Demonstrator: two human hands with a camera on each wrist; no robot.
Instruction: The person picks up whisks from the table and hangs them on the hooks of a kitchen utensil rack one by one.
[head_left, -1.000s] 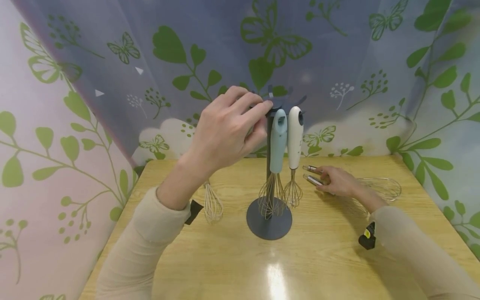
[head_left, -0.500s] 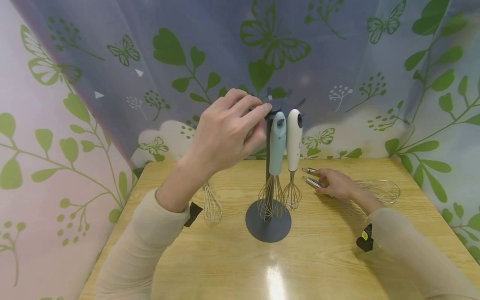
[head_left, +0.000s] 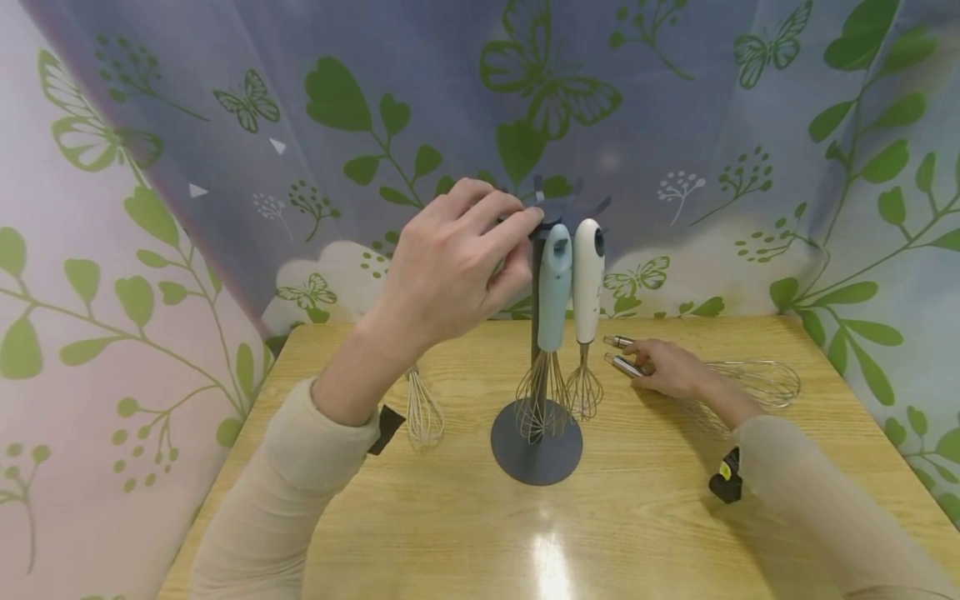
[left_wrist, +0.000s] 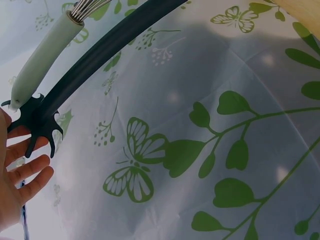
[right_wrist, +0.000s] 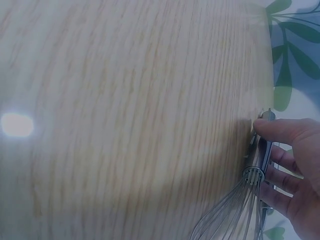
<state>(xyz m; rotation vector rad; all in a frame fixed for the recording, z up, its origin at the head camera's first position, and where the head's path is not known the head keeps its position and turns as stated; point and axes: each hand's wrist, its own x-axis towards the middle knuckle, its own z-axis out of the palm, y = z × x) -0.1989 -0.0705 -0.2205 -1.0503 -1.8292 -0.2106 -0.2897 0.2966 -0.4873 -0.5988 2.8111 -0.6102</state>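
My left hand (head_left: 457, 258) is at the top of the dark whisk stand (head_left: 536, 450), thumb and index finger holding its hooked head (left_wrist: 37, 120); the other fingers lie loosely spread below. A light-blue-handled whisk (head_left: 555, 287) and a white-handled whisk (head_left: 588, 283) hang from the stand, just right of that hand. On the table at the right, my right hand (head_left: 671, 367) pinches the metal handle of a steel whisk (right_wrist: 259, 152), its thumb on one side and fingers on the other. A second steel whisk (head_left: 618, 341) lies behind it, partly hidden by the hand.
Another whisk (head_left: 425, 408) lies on the wooden table (head_left: 450, 517) left of the stand, its handle hidden behind my left forearm. Patterned curtain (head_left: 420, 83) encloses the table at the back and on both sides.
Both hands keep their places on the stand and the steel whisk. Only the head view has shifted very slightly.
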